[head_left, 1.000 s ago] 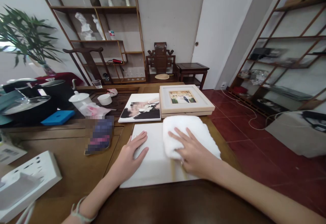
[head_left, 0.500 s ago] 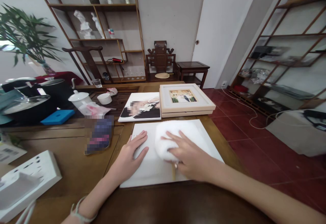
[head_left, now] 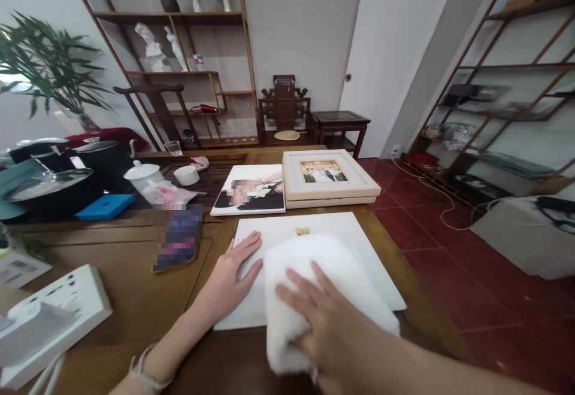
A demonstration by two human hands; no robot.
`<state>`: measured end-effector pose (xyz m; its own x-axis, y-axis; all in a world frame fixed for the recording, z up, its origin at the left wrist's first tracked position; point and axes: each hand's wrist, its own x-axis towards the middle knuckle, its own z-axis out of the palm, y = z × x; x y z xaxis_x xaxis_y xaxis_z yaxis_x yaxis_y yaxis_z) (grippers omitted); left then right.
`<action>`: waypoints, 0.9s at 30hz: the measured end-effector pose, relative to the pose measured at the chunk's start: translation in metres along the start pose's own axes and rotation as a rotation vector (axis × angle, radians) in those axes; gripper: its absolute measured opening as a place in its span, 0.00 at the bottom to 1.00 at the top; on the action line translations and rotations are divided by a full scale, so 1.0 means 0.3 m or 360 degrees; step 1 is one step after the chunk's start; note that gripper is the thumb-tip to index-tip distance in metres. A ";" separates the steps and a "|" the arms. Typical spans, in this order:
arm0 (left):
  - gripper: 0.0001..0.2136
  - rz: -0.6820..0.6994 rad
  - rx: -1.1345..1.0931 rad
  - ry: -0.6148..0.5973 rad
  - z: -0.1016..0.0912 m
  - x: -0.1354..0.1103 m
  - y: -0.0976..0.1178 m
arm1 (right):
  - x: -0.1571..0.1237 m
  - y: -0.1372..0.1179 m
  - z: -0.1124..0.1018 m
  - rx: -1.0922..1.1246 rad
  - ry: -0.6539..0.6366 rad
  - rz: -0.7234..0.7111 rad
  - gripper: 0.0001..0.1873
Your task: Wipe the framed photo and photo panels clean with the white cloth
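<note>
A white flat board (head_left: pixel 359 245) lies face down on the wooden table (head_left: pixel 135 299), with a small gold hanger (head_left: pixel 302 231) near its far edge. My left hand (head_left: pixel 231 269) lies flat on the board's left part, fingers spread. My right hand (head_left: pixel 327 323) presses flat on a white fluffy cloth (head_left: pixel 314 269) that covers the board's near middle and hangs over its front edge.
Beyond the board lie an unframed photo print (head_left: pixel 249 197) and a framed photo (head_left: pixel 326 176). A blurred phone-like item (head_left: pixel 177 236) sits to the left, a white box (head_left: pixel 54 317) at the near left. Pots, a white teapot (head_left: pixel 141 175) and a blue pad (head_left: pixel 105 206) stand farther left.
My right hand has dragged the cloth from the board's far middle toward me, uncovering the gold hanger. My left hand has stayed in place.
</note>
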<state>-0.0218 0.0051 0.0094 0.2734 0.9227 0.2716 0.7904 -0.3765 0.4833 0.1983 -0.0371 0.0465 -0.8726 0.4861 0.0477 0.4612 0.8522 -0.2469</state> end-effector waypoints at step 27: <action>0.19 0.0021 -0.0024 -0.0010 0.000 -0.005 -0.009 | 0.019 -0.022 0.003 -0.0114 0.0023 -0.0074 0.12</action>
<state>-0.0244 0.0046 0.0078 0.2872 0.9181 0.2731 0.7784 -0.3898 0.4920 0.1902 -0.0400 0.0477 -0.8913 0.4478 0.0718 0.4308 0.8854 -0.1744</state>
